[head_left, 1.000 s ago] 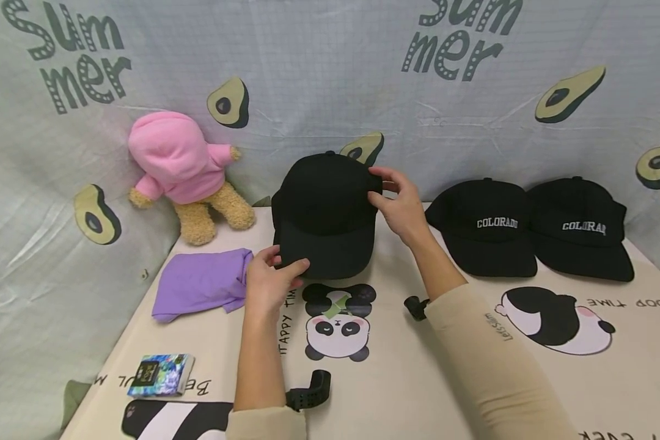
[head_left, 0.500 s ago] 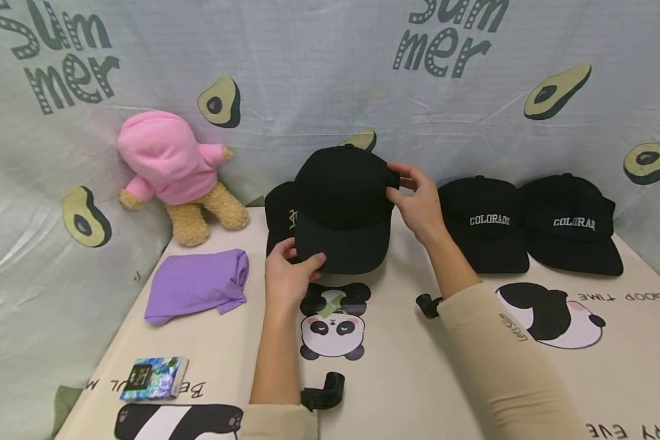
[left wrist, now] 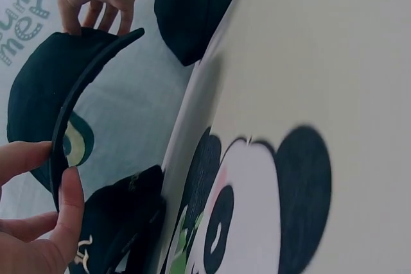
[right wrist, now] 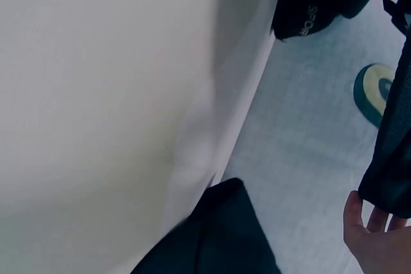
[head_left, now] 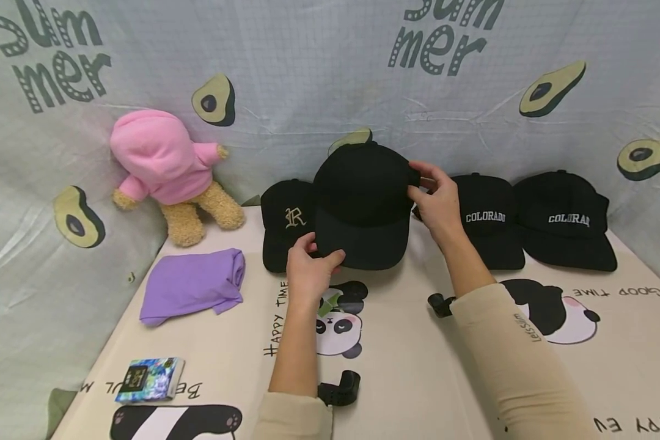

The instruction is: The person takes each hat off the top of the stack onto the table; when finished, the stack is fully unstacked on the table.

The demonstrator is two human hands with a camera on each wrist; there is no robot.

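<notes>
A plain black baseball cap (head_left: 362, 208) is held up between both hands, its brim facing down and forward. My left hand (head_left: 310, 269) pinches the brim's edge between thumb and fingers, as the left wrist view also shows at the cap (left wrist: 40, 88). My right hand (head_left: 437, 198) grips the cap's other side near the back of the crown. Behind it on the left stands a black cap with a gold letter R (head_left: 288, 223), partly covered by the held cap. Under the raised brim, the left wrist view shows open space above the table.
Two black caps lettered COLORADO, a nearer one (head_left: 486, 226) and a right one (head_left: 563, 223), sit side by side at the back right. A pink-hooded plush bear (head_left: 162, 165) leans at the back left. A folded purple cloth (head_left: 192, 287) and a small colourful box (head_left: 150, 380) lie left.
Both hands have carried the black cap to the right. The cap with the gold R, at first mostly hidden behind it, has come into view.
</notes>
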